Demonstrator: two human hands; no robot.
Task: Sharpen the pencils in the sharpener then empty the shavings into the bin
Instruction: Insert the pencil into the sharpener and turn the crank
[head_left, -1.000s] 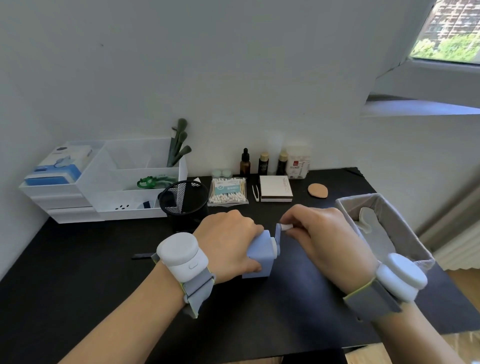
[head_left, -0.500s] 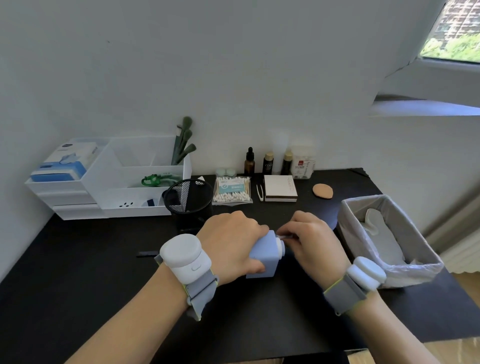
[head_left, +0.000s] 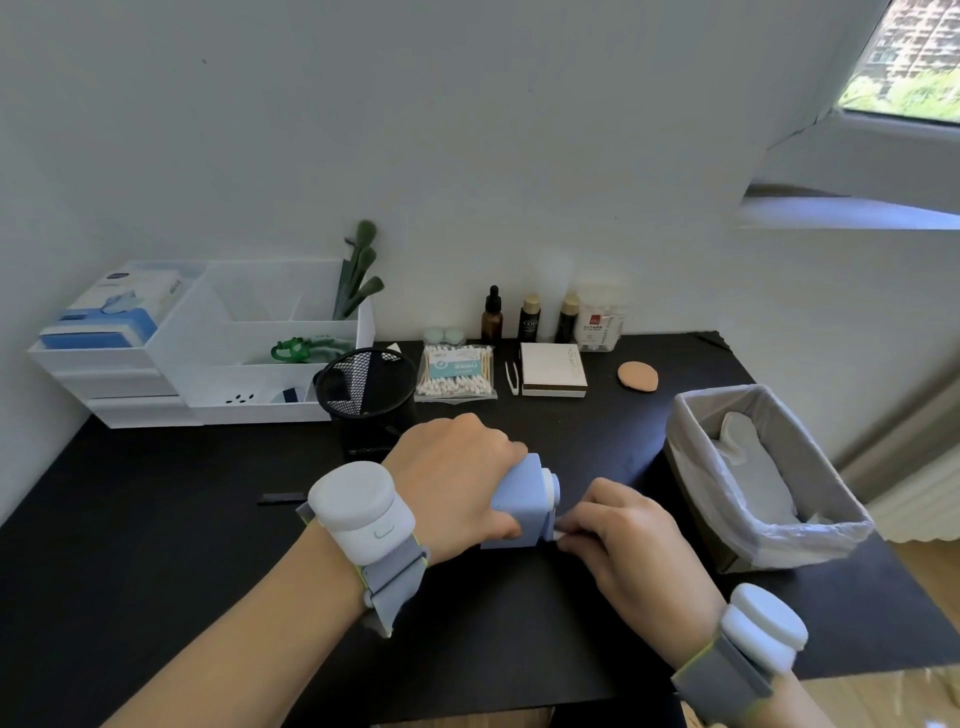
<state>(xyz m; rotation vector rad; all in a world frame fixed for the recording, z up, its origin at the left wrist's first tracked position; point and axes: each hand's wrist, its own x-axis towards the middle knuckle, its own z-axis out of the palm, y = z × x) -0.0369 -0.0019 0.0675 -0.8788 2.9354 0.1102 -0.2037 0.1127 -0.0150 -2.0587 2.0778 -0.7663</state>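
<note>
On the black desk (head_left: 156, 545), near its front edge, we see the blue sharpener (head_left: 519, 506) standing between our two hands. Our left hand (head_left: 457, 483) wraps over its top and near side, fingers curled around the body. Our right hand (head_left: 639, 551) pinches the small white crank handle (head_left: 560, 534) low at the sharpener's right face, fingers bent around it. The lined bin (head_left: 691, 452) sits just to the right, near the desk's right edge. A black mesh cup (head_left: 358, 395) stands behind the left hand, and a dark pencil (head_left: 280, 499) lies left of that wrist
</note>
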